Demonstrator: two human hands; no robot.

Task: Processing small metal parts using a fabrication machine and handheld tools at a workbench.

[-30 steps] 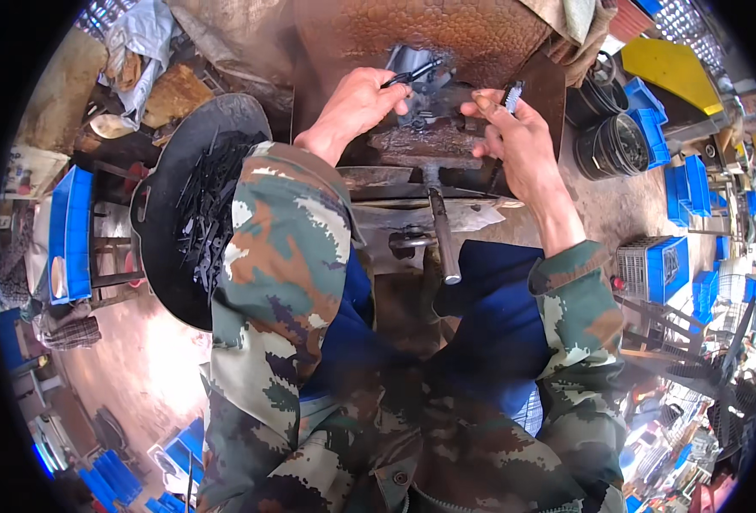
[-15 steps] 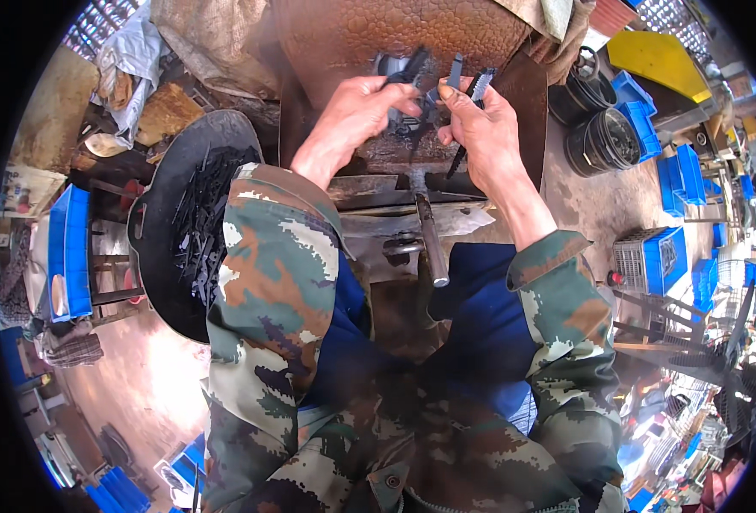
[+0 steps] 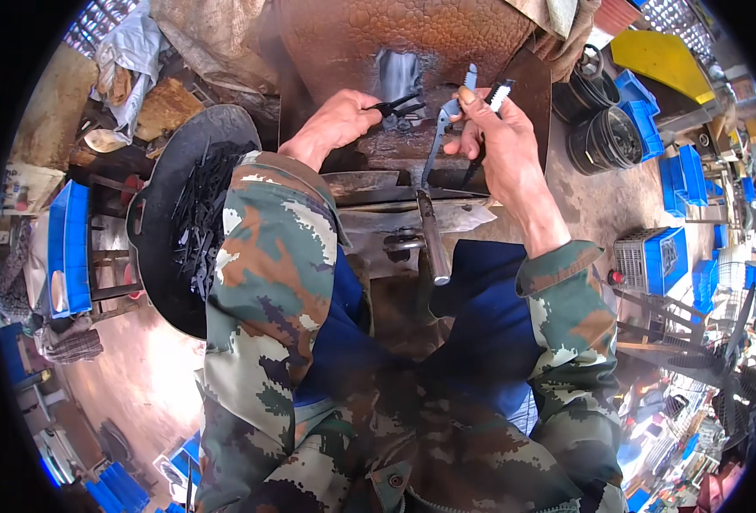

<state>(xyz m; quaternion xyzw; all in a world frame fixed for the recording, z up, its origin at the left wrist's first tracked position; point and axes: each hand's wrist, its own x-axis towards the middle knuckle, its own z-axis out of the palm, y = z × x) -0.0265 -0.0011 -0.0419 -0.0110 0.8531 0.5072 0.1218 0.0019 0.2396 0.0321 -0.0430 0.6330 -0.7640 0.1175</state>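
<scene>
My left hand (image 3: 333, 126) is closed around the ends of some thin dark metal pieces (image 3: 398, 106), whose tips point right. Thumb and fingers of my right hand (image 3: 508, 150) pinch a curved grey metal piece (image 3: 440, 137) with a narrow, bent top end. The same hand also holds a dark metal strip (image 3: 499, 92) with a bright toothed edge. Both hands are raised in front of a brown, crusted housing (image 3: 335, 43). Between and beyond them a smooth grey patch (image 3: 399, 75) shows in its opening. What my palms cover is hidden.
At my left a black basin (image 3: 157, 192) holds many dark metal pieces (image 3: 200, 227). A metal rod (image 3: 433, 244) sticks out toward me below the hands. Black buckets (image 3: 602, 141), blue bins (image 3: 684, 175) and a crate (image 3: 650, 261) stand to the right.
My hands have moved apart: the left a little left and down, the right slightly right and down. The grey patch between them is now more exposed.
</scene>
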